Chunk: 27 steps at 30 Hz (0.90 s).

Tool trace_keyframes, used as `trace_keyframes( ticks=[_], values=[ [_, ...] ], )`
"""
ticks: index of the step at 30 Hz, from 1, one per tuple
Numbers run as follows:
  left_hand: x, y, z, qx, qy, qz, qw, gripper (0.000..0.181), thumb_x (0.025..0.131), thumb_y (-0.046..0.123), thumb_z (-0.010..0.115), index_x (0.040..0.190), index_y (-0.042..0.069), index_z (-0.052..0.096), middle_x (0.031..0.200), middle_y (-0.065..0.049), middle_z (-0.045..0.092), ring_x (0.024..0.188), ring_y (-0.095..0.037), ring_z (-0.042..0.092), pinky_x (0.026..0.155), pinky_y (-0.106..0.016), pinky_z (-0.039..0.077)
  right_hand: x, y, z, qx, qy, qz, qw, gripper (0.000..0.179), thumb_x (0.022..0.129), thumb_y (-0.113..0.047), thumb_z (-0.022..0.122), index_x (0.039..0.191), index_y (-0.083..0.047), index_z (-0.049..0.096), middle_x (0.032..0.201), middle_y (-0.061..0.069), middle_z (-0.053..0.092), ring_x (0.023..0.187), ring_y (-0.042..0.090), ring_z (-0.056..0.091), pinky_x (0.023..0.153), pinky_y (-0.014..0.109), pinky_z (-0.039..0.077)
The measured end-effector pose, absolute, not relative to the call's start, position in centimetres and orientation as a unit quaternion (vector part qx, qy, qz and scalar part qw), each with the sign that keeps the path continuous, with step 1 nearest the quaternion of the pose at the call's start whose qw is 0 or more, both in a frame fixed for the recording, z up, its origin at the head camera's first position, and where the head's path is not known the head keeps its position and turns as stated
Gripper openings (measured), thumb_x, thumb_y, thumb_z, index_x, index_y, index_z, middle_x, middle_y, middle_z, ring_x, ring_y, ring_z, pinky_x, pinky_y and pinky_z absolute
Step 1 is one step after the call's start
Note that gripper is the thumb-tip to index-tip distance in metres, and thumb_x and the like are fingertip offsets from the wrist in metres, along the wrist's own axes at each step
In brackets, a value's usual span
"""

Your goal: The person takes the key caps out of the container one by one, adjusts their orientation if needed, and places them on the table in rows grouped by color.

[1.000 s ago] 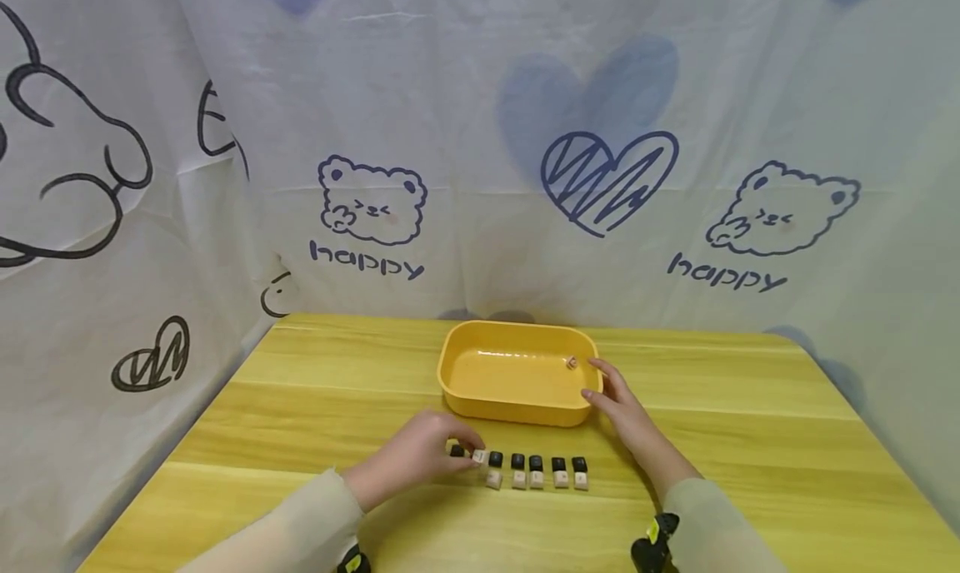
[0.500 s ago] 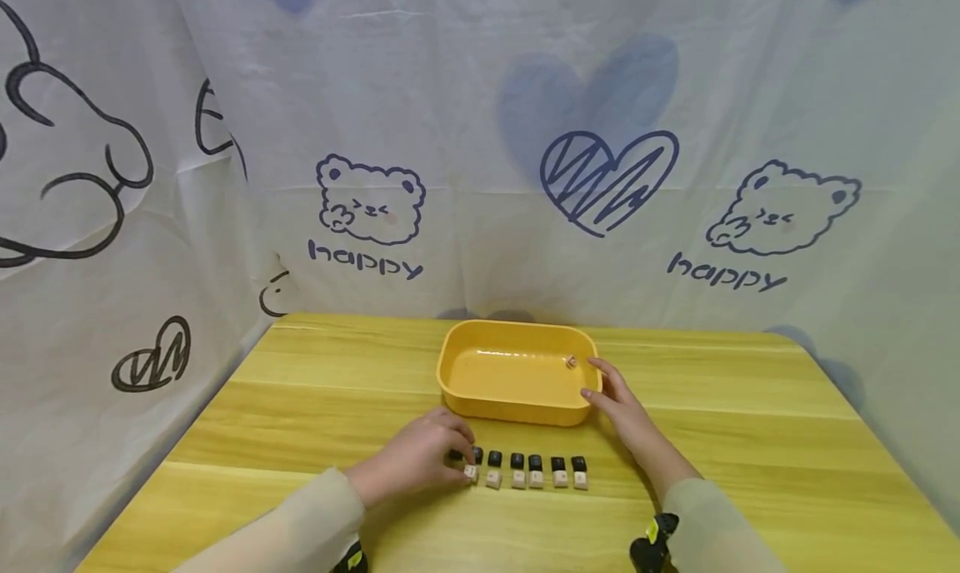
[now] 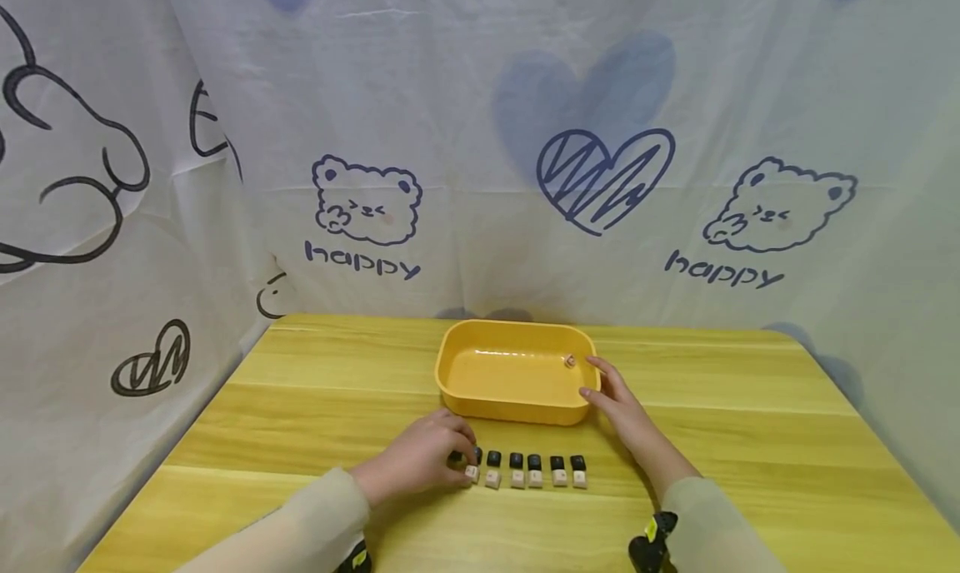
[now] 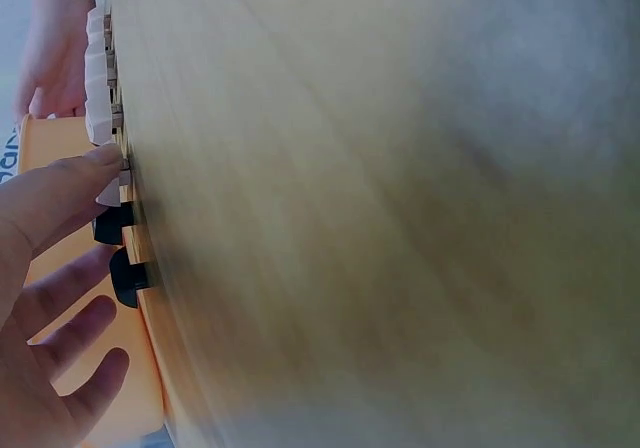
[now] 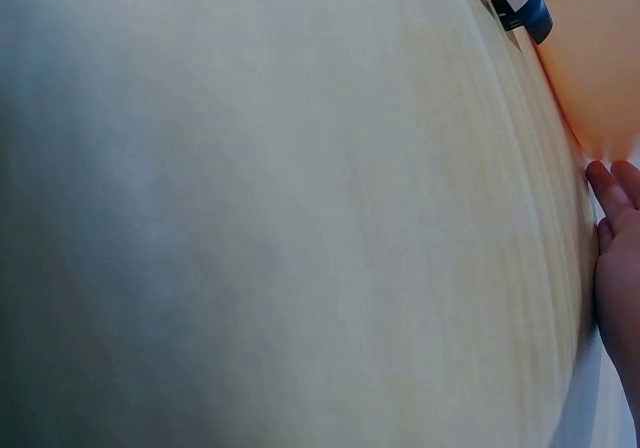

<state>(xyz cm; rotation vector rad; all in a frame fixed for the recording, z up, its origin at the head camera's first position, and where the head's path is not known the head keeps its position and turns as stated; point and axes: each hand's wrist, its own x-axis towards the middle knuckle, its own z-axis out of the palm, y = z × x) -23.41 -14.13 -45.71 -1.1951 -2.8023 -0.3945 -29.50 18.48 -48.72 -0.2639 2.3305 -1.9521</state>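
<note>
My left hand (image 3: 423, 456) pinches a white keycap (image 3: 472, 473) between thumb and finger at the left end of a white row. In the left wrist view the thumb presses its side, with two black keycaps (image 4: 116, 224) close by. Several black keycaps (image 3: 517, 460) form a row behind the white keycaps (image 3: 517, 479); the left fingers partly cover the leftmost black ones. My right hand (image 3: 630, 415) holds the right end of a yellow plastic basin (image 3: 517, 410), thumb and forefinger over its rim. A small pale piece (image 3: 570, 361), too small to identify, lies inside the basin.
The keycaps stand on a yellow wood-grain table (image 3: 712, 440), just in front of the basin. A white cloth (image 3: 465, 140) with printed bears and hearts hangs behind the table and along its left side.
My left hand has brought the white keycap from the black row toward me, to the left end of the white row. Over the last half second it barely moves. My right hand stays on the basin.
</note>
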Motion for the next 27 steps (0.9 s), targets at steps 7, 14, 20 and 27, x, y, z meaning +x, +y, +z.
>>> trace_keyframes(
  ticks=[7,14,20,27],
  values=[
    [-23.3,-14.0,-45.7,-0.378,-0.916,-0.133,0.023,0.019,0.076,0.034,0.083,0.089,0.022,0.076,0.104,0.007,0.064,0.099,-0.012,0.053,0.089,-0.032,0.045,-29.5,18.5,-48.8,-0.089,0.763,-0.639,0.046,0.061,0.101,-0.017,0.053,0.153,-0.012,0.022,0.156,0.026,0.020,0.142,0.038,0.023,0.113,0.048,0.022],
    [-23.3,-14.1,-45.5,-0.379,-0.915,-0.139,0.029,0.021,0.074,0.035,0.083,0.087,0.022,0.074,0.106,0.006,0.065,0.100,-0.013,0.054,0.090,-0.033,0.046,-29.5,18.5,-48.8,-0.089,0.760,-0.642,0.049,0.062,0.101,-0.016,0.053,0.154,-0.010,0.020,0.156,0.027,0.019,0.142,0.039,0.023,0.112,0.048,0.022],
    [-23.4,-13.5,-44.5,-0.403,-0.904,-0.136,0.052,0.024,0.075,0.032,0.084,0.091,0.018,0.074,0.105,0.004,0.065,0.098,-0.015,0.057,0.088,-0.033,0.048,-29.4,18.5,-48.7,-0.086,0.760,-0.643,0.051,0.061,0.101,-0.016,0.053,0.154,-0.012,0.021,0.156,0.026,0.019,0.143,0.038,0.022,0.113,0.048,0.021],
    [-23.5,-12.0,-42.0,-0.406,-0.900,-0.155,0.037,0.024,0.078,0.030,0.083,0.096,0.017,0.073,0.105,0.005,0.065,0.100,-0.014,0.059,0.090,-0.031,0.048,-29.4,18.5,-48.7,-0.073,0.770,-0.631,0.056,0.061,0.102,-0.020,0.053,0.154,-0.017,0.021,0.157,0.025,0.016,0.144,0.038,0.016,0.115,0.051,0.014]
  ],
)
